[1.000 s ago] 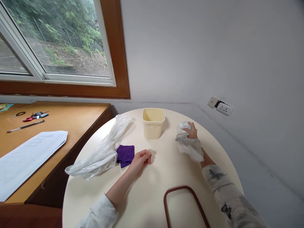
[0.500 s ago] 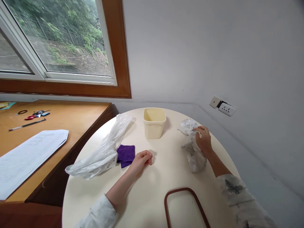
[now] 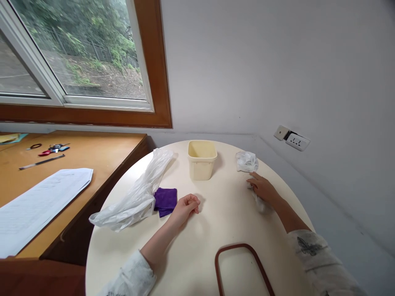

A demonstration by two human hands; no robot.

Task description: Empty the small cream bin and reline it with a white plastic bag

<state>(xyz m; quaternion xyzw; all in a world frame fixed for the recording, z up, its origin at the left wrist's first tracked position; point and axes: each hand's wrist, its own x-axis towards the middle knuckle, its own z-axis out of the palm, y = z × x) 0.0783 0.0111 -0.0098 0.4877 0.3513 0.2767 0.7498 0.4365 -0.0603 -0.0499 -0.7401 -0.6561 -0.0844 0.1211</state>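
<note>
My left hand [image 3: 186, 206] rests on the white table [image 3: 212, 230], its fingers curled together and nothing showing in them. Beside its wrist lies a folded purple cloth [image 3: 166, 201], and left of that a long white plastic bag [image 3: 132, 201] is spread out. On the right, my right hand [image 3: 263, 190] bends over a crumpled plastic bag [image 3: 261, 204], fingers closed on its upper part; the hand and forearm hide much of it. Just beyond the fingertips sits another crumpled plastic bag [image 3: 247, 161].
A cream square tub [image 3: 203, 168] stands at the back middle of the table. Near the front lies a brown rounded frame [image 3: 237, 247]. Left is a wooden desk [image 3: 114, 146] with papers [image 3: 49, 197], a pen [image 3: 41, 162] and keys [image 3: 57, 148]. A wall socket [image 3: 298, 141] is at right.
My right hand has moved slightly down, off the far crumpled bag and over the nearer one, which now looks more squashed. The left hand has kept its pose.
</note>
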